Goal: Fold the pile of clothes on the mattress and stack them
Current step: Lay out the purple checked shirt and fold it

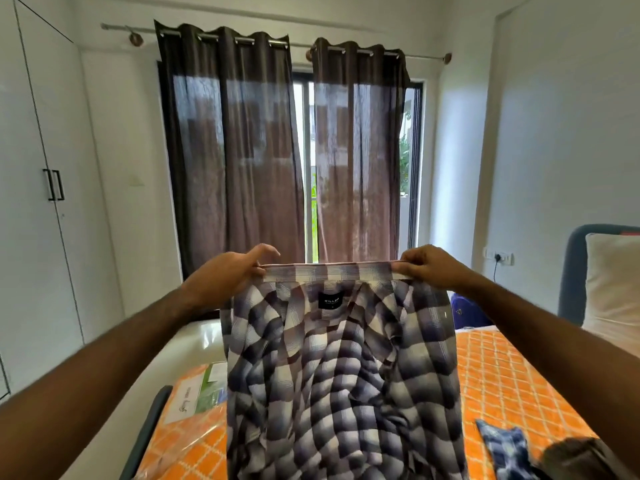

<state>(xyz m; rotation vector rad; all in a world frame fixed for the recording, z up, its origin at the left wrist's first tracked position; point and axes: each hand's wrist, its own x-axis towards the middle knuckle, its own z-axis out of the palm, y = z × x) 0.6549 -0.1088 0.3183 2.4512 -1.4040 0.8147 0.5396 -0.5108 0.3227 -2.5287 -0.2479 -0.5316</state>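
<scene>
The person held a checked shirt up in the air over the mattress, both arms stretched forward. The left hand pinched the left end of the collar between thumb and curled fingers, with the forefinger sticking out loosely above the cloth. The right hand gripped the right end of the collar, its fingers folded over the top edge. The collar ran taut and level between the two hands, and the rest of the shirt hung down from it in loose folds, its inside facing the camera, with a small black label showing just below the collar's middle.

Everything else lay around the shirt. Behind it spread the mattress in its orange sheet with a white lattice. To the lower right of the shirt, on the sheet, lay a blue patterned cloth, and just beside that a dark garment at the picture's corner. To the lower left of the shirt a clear plastic packet with a white and green paper insert rested on the mattress. Far right of the shirt a white pillow leaned against a blue headboard. Beyond the shirt hung brown curtains over a window, and a white wardrobe stood well to the left.
</scene>
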